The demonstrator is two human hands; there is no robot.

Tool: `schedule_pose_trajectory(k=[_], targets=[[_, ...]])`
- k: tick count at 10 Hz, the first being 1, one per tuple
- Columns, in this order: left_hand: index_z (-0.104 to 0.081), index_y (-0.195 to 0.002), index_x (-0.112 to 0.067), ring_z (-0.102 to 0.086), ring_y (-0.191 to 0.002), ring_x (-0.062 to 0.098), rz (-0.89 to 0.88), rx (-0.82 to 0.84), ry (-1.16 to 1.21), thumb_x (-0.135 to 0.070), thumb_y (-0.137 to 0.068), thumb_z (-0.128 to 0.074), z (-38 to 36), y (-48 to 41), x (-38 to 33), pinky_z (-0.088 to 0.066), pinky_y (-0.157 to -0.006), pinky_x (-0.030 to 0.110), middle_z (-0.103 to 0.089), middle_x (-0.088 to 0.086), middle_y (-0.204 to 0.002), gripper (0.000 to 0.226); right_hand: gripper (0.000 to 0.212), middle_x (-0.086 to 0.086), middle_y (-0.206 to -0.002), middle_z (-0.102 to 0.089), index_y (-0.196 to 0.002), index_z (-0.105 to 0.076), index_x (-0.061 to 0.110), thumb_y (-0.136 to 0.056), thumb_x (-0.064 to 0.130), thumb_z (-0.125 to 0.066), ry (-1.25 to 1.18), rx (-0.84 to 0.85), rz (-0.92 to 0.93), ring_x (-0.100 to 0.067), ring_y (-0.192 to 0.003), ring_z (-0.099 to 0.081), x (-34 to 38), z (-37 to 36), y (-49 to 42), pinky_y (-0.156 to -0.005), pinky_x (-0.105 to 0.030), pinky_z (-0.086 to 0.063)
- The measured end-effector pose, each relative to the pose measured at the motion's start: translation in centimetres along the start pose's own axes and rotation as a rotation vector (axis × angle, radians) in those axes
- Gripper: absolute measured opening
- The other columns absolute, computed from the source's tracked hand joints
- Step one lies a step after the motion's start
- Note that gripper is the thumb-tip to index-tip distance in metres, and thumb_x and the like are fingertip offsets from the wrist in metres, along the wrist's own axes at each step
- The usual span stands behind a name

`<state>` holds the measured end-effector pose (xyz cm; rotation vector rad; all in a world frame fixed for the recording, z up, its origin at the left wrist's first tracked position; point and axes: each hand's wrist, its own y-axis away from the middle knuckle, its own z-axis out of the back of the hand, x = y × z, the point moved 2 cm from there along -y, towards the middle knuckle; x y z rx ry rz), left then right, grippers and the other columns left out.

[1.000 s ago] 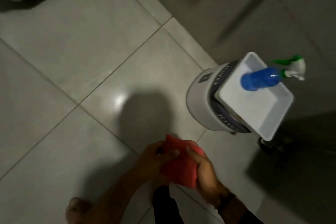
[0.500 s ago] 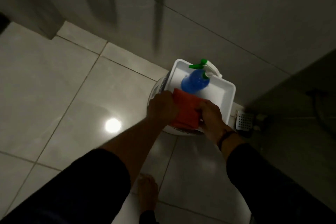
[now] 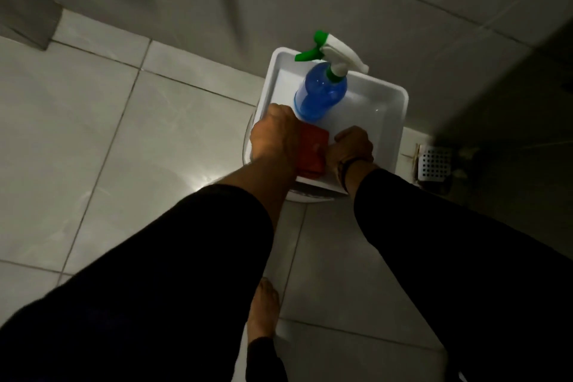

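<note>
Red and soft, the folded cloth (image 3: pixel 311 152) sits in the near end of the white tray (image 3: pixel 393 115), right between the two hands, with its long side pointing away from the person toward the blue spray bottle (image 3: pixel 321 96) just behind it. The left hand (image 3: pixel 273 133) curls over its left edge and the right hand (image 3: pixel 352 146) curls at its right edge, so both grip it. It looks like a neat, thick pad, and I think each hand only needs to slip out sideways.
</note>
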<state>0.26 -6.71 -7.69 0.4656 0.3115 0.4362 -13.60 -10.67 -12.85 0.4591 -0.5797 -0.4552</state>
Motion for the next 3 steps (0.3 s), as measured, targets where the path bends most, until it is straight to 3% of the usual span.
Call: schedule_pose_trajectory(k=[2, 3], targets=[[-0.045, -0.153, -0.019, -0.066, -0.127, 0.032, -0.123, -0.096, 0.064, -0.029, -0.099, -0.071, 3.9, 6.8, 2.8, -0.058, -0.097, 0.047, -0.053, 0.008, -0.149, 0.061, 0.032, 0.004, -0.103, -0.063, -0.099, -0.055, 0.027, -0.088, 0.025, -0.085, -0.191, -0.125, 0.131, -0.027, -0.105, -0.068, 3.2, 3.4, 7.8, -0.087, -0.032, -0.047], [-0.037, -0.162, -0.024, -0.054, -0.146, 0.032, -0.038, -0.128, 0.159, -0.037, -0.102, -0.064, 6.7, 11.6, 6.1, -0.049, -0.114, 0.051, -0.046, 0.006, -0.163, 0.067, 0.025, 0.007, -0.094, -0.065, -0.095, -0.059, 0.027, -0.091, 0.019, -0.083, -0.302, -0.139, 0.25, -0.026, -0.1, -0.069, 4.7, 5.5, 14.2, -0.087, -0.033, -0.052]])
